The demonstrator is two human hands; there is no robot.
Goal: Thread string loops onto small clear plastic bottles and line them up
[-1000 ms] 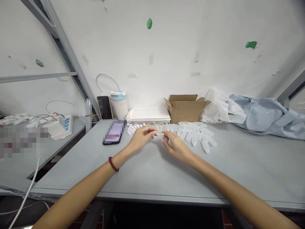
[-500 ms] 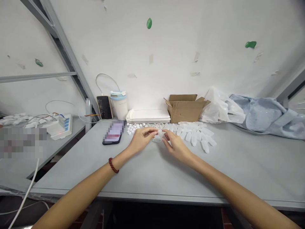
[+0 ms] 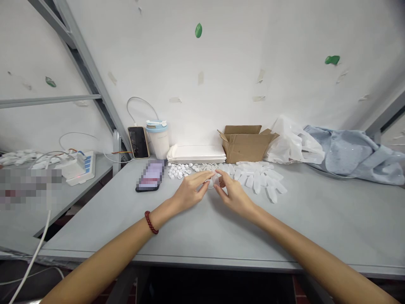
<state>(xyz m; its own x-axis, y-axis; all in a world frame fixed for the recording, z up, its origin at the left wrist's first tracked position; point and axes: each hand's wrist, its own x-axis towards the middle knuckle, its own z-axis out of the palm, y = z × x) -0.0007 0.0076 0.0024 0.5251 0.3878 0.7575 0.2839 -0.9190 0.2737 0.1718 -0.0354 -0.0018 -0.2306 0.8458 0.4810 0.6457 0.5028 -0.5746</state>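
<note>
"Translucent piece (image 3: 216,180), you said; what surrounds it, from the biggest down?"

"A pale wall (image 3: 228,63) rises at the back, with a grey table (image 3: 253,245) in front of it."

"And on the table?"

"At the far right, a heap of light blue cloth (image 3: 344,147). Next, an open cardboard box (image 3: 242,148) with its flaps raised, and a white plastic bag (image 3: 291,141) between the box and the cloth. A stack of white sheets (image 3: 198,153) lies along the wall, left of the box. In front of the box spreads a loose pile of flat, translucent pieces (image 3: 257,181)."

"The hands?"

"Right hand (image 3: 234,194): thumb and fingers curled in, pinching the translucent piece, near the middle of the table, left of the pile. Left hand (image 3: 190,192): fingers stretched forward, tips right beside that piece. Whether they grip anything, I cannot tell."

"What's smaller?"

"A lidded cup (image 3: 159,141) stands left of the stack. One phone (image 3: 139,142) leans upright beside it; a second phone (image 3: 150,181) lies flat in front, its screen blurred. A dark red bead bracelet (image 3: 151,222) circles the left wrist. Beyond the hands lies a tangle of white cords (image 3: 211,168)."

"Smallest?"

"Little white caps (image 3: 179,170), scattered between the flat phone and the cords."
</note>
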